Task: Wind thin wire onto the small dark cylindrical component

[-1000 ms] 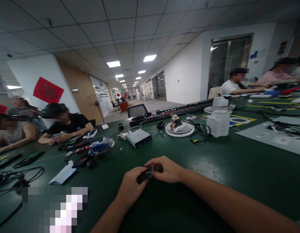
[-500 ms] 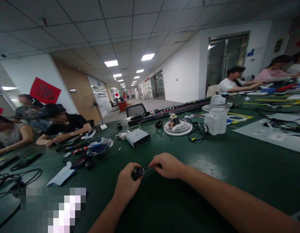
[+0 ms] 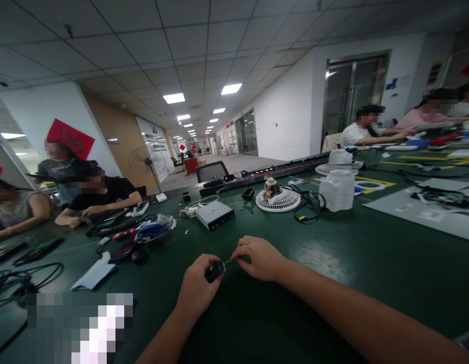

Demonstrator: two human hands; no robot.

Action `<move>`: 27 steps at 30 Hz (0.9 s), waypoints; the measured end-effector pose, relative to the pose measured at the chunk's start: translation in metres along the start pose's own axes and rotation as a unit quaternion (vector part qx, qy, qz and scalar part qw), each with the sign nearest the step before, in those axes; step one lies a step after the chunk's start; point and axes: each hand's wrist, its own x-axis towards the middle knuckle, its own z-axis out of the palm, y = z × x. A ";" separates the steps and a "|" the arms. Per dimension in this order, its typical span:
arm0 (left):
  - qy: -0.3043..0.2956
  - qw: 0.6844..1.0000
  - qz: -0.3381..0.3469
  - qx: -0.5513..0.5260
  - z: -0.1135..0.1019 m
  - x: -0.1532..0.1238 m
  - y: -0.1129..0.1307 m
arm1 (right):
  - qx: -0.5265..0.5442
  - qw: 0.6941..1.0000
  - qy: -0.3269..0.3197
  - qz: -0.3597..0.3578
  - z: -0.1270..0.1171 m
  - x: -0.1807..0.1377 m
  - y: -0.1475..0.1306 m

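My left hand (image 3: 198, 288) is closed around a small black round part (image 3: 214, 270), held just above the green table (image 3: 333, 283). My right hand (image 3: 259, 258) pinches a thin wire or pin (image 3: 229, 261) that runs from its fingertips to the black part. The two hands sit a few centimetres apart at the middle of the near table. What the black part is cannot be made out.
Behind the hands lie a grey box (image 3: 215, 214), a white fan grille with a motor (image 3: 277, 198), a white fan body (image 3: 336, 189), black cables (image 3: 309, 208) and a bowl of tools (image 3: 153, 230). Other people sit at the left and far right.
A second ago both hands were together on the black part. My right hand has since drawn a little to the right, with the thin wire stretched between the hands.
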 end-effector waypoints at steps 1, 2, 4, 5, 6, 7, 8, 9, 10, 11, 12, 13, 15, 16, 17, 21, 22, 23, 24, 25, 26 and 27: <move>0.006 1.000 -0.001 0.003 0.000 0.000 0.000 | -0.006 1.000 -0.003 0.000 0.000 0.000 0.000; 0.011 1.000 0.000 0.005 0.000 0.000 0.000 | -0.007 1.000 -0.006 -0.003 0.000 0.000 -0.001; 0.011 1.000 0.004 0.004 0.000 0.000 0.000 | 0.002 1.000 -0.011 -0.017 0.001 0.000 -0.003; 0.006 1.000 0.007 0.001 0.000 0.000 0.000 | 0.006 1.000 -0.009 -0.023 0.001 0.000 -0.004; -0.001 1.000 0.010 -0.002 -0.001 0.000 0.001 | 0.006 1.000 -0.002 -0.025 0.001 0.000 -0.005; -0.007 1.000 0.011 -0.004 -0.001 0.000 0.001 | 0.001 1.000 0.005 -0.023 0.000 0.000 -0.006; -0.011 1.000 0.011 -0.005 -0.001 0.000 0.002 | -0.008 1.000 0.011 -0.017 0.000 0.000 -0.007; -0.012 1.000 0.010 -0.003 -0.002 -0.001 0.002 | -0.018 1.000 0.014 -0.010 0.000 0.000 -0.007; -0.012 1.000 0.008 -0.001 -0.002 -0.001 0.002 | -0.026 1.000 0.011 -0.006 0.000 0.000 -0.007; -0.011 1.000 0.007 0.000 -0.002 -0.001 0.002 | -0.026 1.000 0.004 -0.008 0.000 0.000 -0.007; -0.014 1.000 0.007 0.000 -0.002 -0.001 0.002 | -0.020 1.000 -0.006 -0.015 0.000 0.000 -0.006; -0.019 1.000 0.009 -0.002 -0.002 -0.001 0.002 | -0.009 1.000 -0.014 -0.023 0.001 0.000 -0.006; -0.033 0.999 0.014 -0.008 -0.002 -0.002 0.003 | 0.014 0.999 -0.022 -0.027 0.002 -0.001 -0.005; -0.039 0.999 0.017 -0.011 -0.002 -0.002 0.004 | 0.018 0.999 -0.021 -0.018 0.003 -0.001 -0.005; -0.043 0.999 0.020 -0.012 -0.002 -0.002 0.005 | 0.016 1.000 -0.019 -0.005 0.003 -0.001 -0.005; -0.041 0.999 0.021 -0.007 -0.001 -0.002 0.008 | -0.011 0.999 -0.025 0.019 0.003 -0.001 -0.006; -0.040 0.999 0.019 -0.005 -0.002 -0.003 0.008 | -0.011 0.999 -0.031 0.012 0.003 -0.001 -0.007; -0.038 0.999 0.018 -0.004 -0.002 -0.003 0.009 | -0.004 0.999 -0.037 0.003 0.002 -0.001 -0.007; -0.036 0.999 0.017 -0.003 -0.002 -0.003 0.009 | 0.007 0.999 -0.044 -0.004 0.001 -0.001 -0.007; -0.035 0.999 0.018 -0.003 -0.002 -0.003 0.009 | 0.020 0.999 -0.049 -0.010 0.001 -0.002 -0.008; -0.033 0.999 0.019 -0.004 -0.002 -0.004 0.009 | 0.032 0.998 -0.052 -0.012 0.000 -0.002 -0.008; -0.033 0.999 0.019 -0.005 -0.002 -0.003 0.009 | 0.039 0.998 -0.051 -0.010 0.000 -0.002 -0.008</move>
